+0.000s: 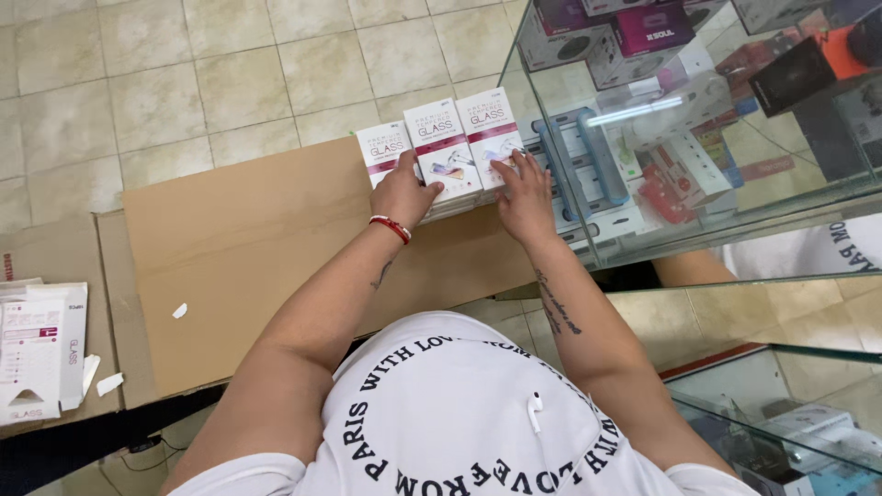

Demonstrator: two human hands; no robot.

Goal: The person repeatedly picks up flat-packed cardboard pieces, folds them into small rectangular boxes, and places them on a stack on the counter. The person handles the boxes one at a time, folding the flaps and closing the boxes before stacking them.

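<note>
Three stacks of flat white boxes with dark red bands (pixel 441 147) stand side by side at the far edge of a brown cardboard sheet (pixel 248 248). My left hand (pixel 404 195) rests on the near edge of the left and middle stacks, fingers curled against them; a red bracelet circles that wrist. My right hand (pixel 524 197) lies flat with fingers spread on the right stack, beside the glass case. Neither hand lifts a box.
A glass display case (pixel 661 138) full of small boxed goods stands right of the stacks. Flattened white packages (pixel 37 358) and paper scraps lie at the left on cardboard. Beige floor tiles lie beyond.
</note>
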